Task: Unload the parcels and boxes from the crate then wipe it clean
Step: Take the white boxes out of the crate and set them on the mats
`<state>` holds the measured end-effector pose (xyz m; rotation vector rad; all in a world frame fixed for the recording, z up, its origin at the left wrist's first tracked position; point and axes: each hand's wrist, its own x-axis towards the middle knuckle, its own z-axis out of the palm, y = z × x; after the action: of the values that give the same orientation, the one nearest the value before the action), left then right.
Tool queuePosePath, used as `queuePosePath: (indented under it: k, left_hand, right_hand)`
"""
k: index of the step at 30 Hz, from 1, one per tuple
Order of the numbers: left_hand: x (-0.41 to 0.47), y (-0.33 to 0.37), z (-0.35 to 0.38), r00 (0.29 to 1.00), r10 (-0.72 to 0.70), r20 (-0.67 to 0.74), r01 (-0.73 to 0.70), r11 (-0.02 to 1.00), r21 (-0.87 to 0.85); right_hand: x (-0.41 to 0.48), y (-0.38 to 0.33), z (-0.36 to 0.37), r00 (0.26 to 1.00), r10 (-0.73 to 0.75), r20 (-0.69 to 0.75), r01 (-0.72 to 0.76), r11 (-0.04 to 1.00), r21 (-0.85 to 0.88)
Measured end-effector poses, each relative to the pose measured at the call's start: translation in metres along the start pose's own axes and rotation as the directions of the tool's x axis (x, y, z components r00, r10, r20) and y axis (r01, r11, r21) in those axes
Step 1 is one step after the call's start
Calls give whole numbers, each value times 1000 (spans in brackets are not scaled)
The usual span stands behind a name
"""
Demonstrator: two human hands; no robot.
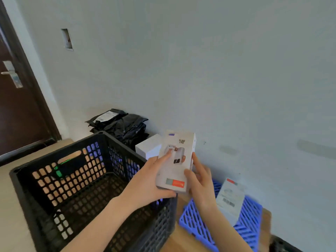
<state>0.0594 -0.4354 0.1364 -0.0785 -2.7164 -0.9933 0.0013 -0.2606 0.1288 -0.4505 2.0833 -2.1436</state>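
Note:
A black perforated plastic crate (36, 179) stands on the floor at lower left, and its visible inside holds nothing. Above its right rim I hold a white product box (179, 160) with a red-and-grey label. My left hand (151, 180) grips the box's left side and bottom corner. My right hand (201, 184) grips its right edge. Behind it a plain white box (147, 147) stands on the floor. Another white labelled box (231, 197) lies on a blue slatted mat (249, 224) at the right.
Several black plastic parcels (120, 124) are piled against the pale wall behind the crate. A dark brown door (16, 110) with a metal handle is at the far left. A green-marked dark object (60, 170) shows through the crate's far wall. A black edge (283, 244) peeks in at bottom right.

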Motion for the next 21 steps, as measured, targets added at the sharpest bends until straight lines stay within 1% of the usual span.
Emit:
queuePosePath:
  k: [3, 5, 8, 11, 16, 21]
  left_hand:
    - [18, 29, 42, 998, 48, 37, -46, 997, -55]
    - [30, 44, 70, 995, 74, 64, -68, 994, -89]
    - [45, 57, 109, 988, 99, 117, -83, 987, -139]
    - [54, 57, 143, 980, 115, 161, -90, 984, -152]
    - [76, 51, 196, 955, 148, 256, -98, 976, -197]
    - [98, 34, 233, 916, 126, 380, -33, 970, -242]
  right_hand:
    - [-13, 2, -49, 996, -14, -92, 11, 999, -36]
    - [-20, 5, -76, 987, -7, -158, 4, 1000, -21]
    - [-26, 18, -110, 975, 66, -210, -71, 997, -19]
    - [-34, 34, -136, 972, 129, -196, -147, 985, -84]
    - [-34, 71, -169, 970, 204, -132, -218, 970, -104]
    - [-23, 112, -184, 960, 233, -158, -268, 926, -266]
